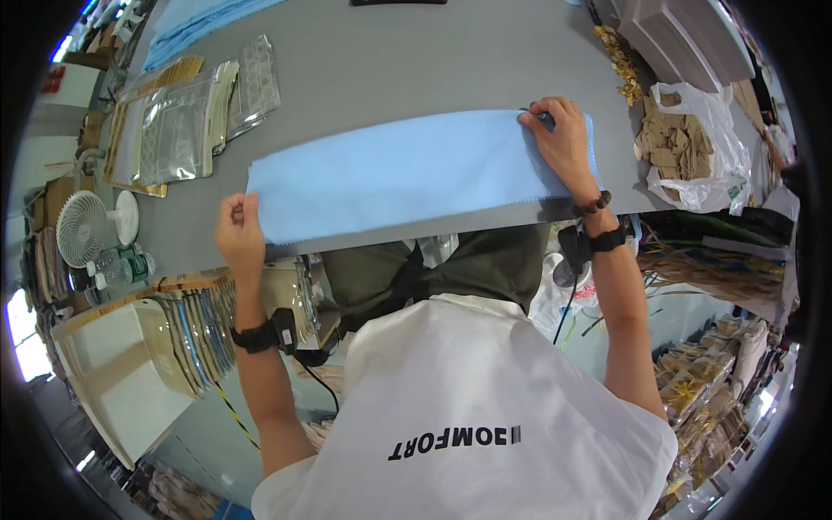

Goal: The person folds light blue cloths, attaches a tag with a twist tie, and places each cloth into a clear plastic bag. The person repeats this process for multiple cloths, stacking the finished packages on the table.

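Observation:
A light blue cloth (390, 175), folded into a long strip, lies along the near edge of the grey table. My left hand (240, 227) has its fingers curled on the strip's left end. At the upper right corner, my right hand (556, 133) pinches the cloth's far edge between thumb and fingers; a small dark thing shows by those fingers, too little to name. The strip's short right edge has stitching and extends a little past my right hand.
Clear plastic sleeves (179, 130) lie at the left, near folded blue cloths (195, 26). A white fan (82, 227) and plastic bottles (130, 270) stand at far left. On the right are a plastic bag (728, 143) with brown paper and grey-white boards (689, 39). The table (403, 71) spans the front.

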Available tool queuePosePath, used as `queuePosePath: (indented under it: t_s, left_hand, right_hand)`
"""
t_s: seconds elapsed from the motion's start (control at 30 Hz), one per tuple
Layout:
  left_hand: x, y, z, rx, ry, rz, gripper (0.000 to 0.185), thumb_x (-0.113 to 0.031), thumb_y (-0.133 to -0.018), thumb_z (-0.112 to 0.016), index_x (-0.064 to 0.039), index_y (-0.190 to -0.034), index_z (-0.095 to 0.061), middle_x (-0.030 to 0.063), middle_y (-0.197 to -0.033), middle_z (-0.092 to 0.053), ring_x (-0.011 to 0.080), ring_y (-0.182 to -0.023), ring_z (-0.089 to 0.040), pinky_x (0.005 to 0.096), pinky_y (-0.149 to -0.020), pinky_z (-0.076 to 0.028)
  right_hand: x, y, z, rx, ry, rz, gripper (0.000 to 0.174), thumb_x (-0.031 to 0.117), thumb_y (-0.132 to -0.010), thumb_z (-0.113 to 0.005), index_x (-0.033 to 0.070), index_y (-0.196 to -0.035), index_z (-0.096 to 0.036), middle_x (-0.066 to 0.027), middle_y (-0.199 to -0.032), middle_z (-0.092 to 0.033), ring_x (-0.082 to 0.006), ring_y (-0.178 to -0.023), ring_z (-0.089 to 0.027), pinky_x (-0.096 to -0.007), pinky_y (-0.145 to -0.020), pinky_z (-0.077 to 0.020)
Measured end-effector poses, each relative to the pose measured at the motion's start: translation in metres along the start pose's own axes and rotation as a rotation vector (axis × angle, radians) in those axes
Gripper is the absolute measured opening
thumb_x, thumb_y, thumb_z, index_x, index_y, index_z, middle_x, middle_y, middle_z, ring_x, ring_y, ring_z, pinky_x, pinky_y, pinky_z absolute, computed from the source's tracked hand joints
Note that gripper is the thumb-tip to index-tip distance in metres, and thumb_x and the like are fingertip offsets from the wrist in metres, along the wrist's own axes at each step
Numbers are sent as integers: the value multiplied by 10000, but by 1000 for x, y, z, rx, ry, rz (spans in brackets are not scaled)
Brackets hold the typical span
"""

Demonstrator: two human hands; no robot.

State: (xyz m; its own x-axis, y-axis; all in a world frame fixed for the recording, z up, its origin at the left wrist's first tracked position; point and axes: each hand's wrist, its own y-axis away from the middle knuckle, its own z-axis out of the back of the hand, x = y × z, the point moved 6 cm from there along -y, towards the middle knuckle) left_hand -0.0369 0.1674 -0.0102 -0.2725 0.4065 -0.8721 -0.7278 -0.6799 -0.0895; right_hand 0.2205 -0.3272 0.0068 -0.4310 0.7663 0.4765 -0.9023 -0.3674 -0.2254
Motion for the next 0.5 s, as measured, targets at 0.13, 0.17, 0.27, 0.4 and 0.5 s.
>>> queuePosePath:
  t_s: [0.13,0.17,0.27,0.4,0.5]
  left_hand:
    - [-10,5,-11,21,-335,-157,318,-261,-988,-802,13,-1125,-714,39,-866,-655,110,-766,-571,291,-735,-509]
    - [-16,6,-11,9,-424,-202,334,-282,-995,-793,12,-1130,-712,44,-866,-654,112,-775,-573,293,-744,-510]
    - [-28,2,-12,201,-625,-139,361,-311,-1004,-771,12,-1156,-714,52,-928,-680,130,-836,-610,306,-787,-521]
    - [-51,7,-21,411,172,230,477,-369,-1078,-665,49,-1309,-665,76,-1152,-702,168,-972,-663,290,-885,-527]
    - [-89,20,-43,585,509,214,539,-406,-1126,-545,51,-1407,-589,139,-1365,-666,196,-1158,-684,331,-994,-541]
  right_hand:
    - [35,8,7,-230,210,176,351,174,-893,-821,121,-1228,-730,-118,-1325,-668,-342,-1215,-611,-459,-1083,-446]
    - [50,17,11,-289,292,225,370,150,-888,-817,126,-1245,-722,-126,-1339,-660,-350,-1213,-613,-462,-1081,-449]
    - [106,44,-10,-157,-33,382,481,68,-837,-822,106,-1301,-700,-162,-1412,-633,-404,-1288,-613,-509,-1079,-517]
    - [197,93,-66,178,-186,672,608,323,-962,-769,119,-1504,-584,-129,-1665,-454,-343,-1550,-414,-521,-1295,-321]
    - [227,111,-91,332,-78,731,521,374,-1007,-708,104,-1444,-621,-126,-1616,-503,-337,-1515,-448,-528,-1289,-317]
